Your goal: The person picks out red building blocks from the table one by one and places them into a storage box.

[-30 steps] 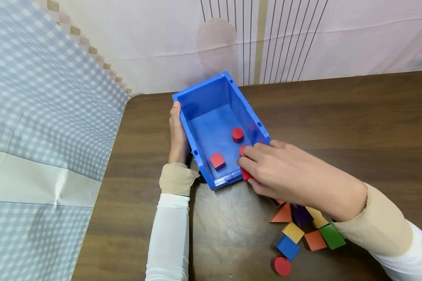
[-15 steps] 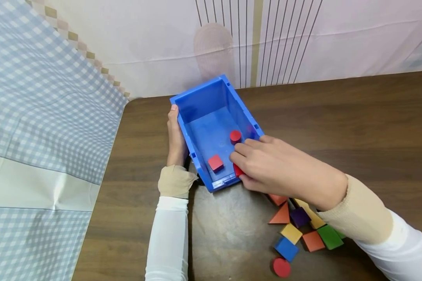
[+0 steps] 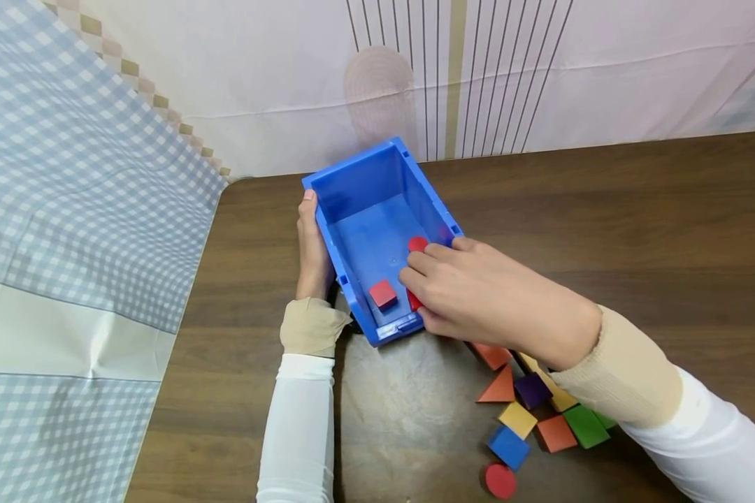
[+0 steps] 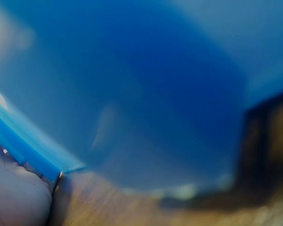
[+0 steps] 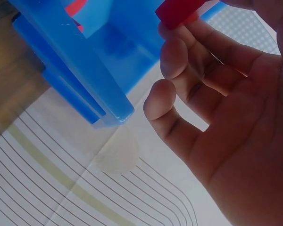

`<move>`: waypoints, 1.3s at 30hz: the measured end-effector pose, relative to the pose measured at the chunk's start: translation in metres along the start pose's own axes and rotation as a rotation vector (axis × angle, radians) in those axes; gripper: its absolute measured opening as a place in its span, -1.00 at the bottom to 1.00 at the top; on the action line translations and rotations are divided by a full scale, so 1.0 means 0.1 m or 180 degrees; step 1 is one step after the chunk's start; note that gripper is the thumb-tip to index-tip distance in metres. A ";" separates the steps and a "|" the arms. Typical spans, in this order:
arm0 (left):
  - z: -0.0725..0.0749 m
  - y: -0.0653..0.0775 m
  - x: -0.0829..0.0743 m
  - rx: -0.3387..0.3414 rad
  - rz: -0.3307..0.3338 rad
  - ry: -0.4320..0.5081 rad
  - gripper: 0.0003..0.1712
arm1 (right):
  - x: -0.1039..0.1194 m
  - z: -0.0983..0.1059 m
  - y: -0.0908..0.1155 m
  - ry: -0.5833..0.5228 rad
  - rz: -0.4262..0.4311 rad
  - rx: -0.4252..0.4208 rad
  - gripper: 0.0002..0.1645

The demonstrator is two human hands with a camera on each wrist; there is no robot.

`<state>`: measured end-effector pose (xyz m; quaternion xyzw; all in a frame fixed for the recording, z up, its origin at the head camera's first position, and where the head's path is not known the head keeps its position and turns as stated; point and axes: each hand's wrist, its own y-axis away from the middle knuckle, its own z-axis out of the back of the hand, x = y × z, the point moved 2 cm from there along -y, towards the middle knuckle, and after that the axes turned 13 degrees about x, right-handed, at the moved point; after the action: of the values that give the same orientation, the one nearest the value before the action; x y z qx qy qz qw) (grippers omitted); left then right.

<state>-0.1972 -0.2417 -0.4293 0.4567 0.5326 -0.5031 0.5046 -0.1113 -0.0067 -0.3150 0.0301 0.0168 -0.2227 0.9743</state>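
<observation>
In the head view, my left hand (image 3: 314, 244) holds the blue plastic bin (image 3: 386, 216) by its left side. The thumb lies at the rim; the other fingers are hidden. My right hand (image 3: 484, 293) reaches over the bin's right wall and pinches a red block (image 5: 179, 12), whose shape is mostly hidden by the fingers. Inside the bin, a red cube (image 3: 383, 294) lies near the front end. A red cylinder (image 3: 418, 244) stands near the right wall, partly covered by my right hand. The left wrist view is filled by the blurred bin wall.
On the wooden table (image 3: 635, 223), right of the bin's front, lies a cluster of blocks: an orange triangle (image 3: 498, 386), a purple block (image 3: 532, 390), a yellow block (image 3: 518, 420), a blue block (image 3: 508, 447), a green block (image 3: 586, 426) and a red disc (image 3: 500, 480). Patterned cloth (image 3: 258, 84) hangs behind.
My right hand has moved left, further over the bin, carrying the red block with it. The left hand keeps its hold on the bin. The whole head view has shifted slightly.
</observation>
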 end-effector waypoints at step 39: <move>0.01 -0.03 0.01 0.0024 -0.0037 0.0106 -0.30 | -0.05 0.06 -0.24 0.0197 -0.0032 0.0100 -0.85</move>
<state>-0.1998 -0.2433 -0.4305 0.4638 0.5417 -0.5004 0.4910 -0.1264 -0.0262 -0.3103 0.0522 0.0436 -0.2269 0.9716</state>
